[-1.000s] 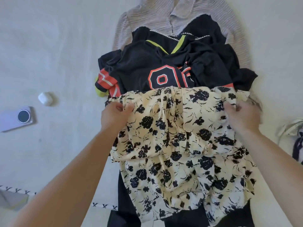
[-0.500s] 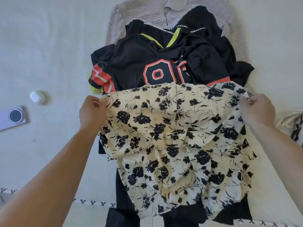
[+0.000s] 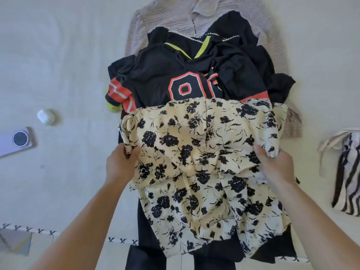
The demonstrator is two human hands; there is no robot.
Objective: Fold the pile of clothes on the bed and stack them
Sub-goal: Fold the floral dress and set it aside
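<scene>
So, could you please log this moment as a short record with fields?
Held item: cream floral garment, on top of the pile
Left hand: grips its left edge
Right hand: grips its right edge
Beneath: black jersey; striped grey top
On bed: earbud case, phone, striped bag

Thin matt floral cloth (image 3: 204,152), a black matt jersey (image 3: 155,78), ribbed knit top (image 3: 165,14), smooth glossy plastic case (image 3: 46,116).
</scene>
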